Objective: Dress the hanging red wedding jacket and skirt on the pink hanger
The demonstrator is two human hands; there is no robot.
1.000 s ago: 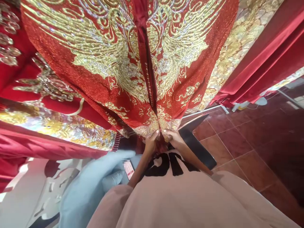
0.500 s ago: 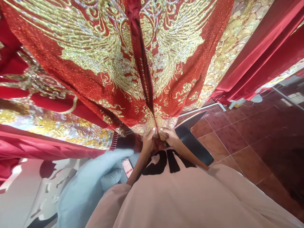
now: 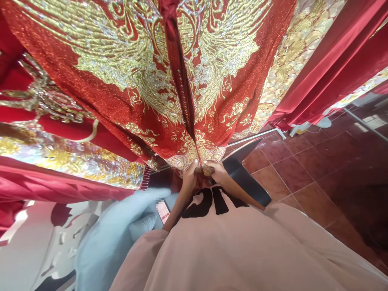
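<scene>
A red, glittering embroidered jacket (image 3: 127,109) hangs before me, with gold wing-like patterns on both halves of its front. Its two front edges run down the middle and come together near the hem. My left hand (image 3: 190,173) pinches the left hem corner, thumb on top of the gold embroidery. Opposite it, my right hand (image 3: 214,167) grips the right hem corner the same way. The two hands are close together with the front seam between them. My fingers under the cloth are hidden.
Other embroidered garments hang on the left (image 3: 60,97) and right (image 3: 297,52), beside red drapes (image 3: 330,64). A light blue cushion-like thing (image 3: 103,238) and a phone (image 3: 163,211) lie at lower left. A black flat surface (image 3: 248,184) stands over the tiled floor (image 3: 291,173).
Both hands keep their hold on the hem and have barely moved. The view has shifted very slightly.
</scene>
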